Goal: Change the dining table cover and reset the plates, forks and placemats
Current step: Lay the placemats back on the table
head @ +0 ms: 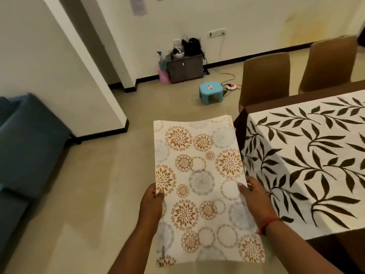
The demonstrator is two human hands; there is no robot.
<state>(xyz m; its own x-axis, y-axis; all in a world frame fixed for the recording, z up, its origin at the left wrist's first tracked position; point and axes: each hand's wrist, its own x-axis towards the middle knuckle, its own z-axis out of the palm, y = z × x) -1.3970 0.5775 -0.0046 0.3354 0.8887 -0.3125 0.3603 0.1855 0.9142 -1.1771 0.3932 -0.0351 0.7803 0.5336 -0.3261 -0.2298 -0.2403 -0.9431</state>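
I hold a stack of white placemats [199, 175] printed with gold and grey flower circles, flat in front of me above the floor. My left hand [151, 206] grips the stack's left edge, thumb on top. My right hand [254, 198] grips the right edge, thumb on top too. To the right stands the dining table, covered by a white cloth with dark brown leaf sprays [308, 155]; the cloth hangs over the near end. No plates or forks show on the visible part of the table.
Two brown chairs [264, 80] stand at the table's far side. A blue sofa [25, 147] lies at the left. A small blue stool [211, 91], a power strip with cables and a dark low cabinet [184, 68] sit by the far wall.
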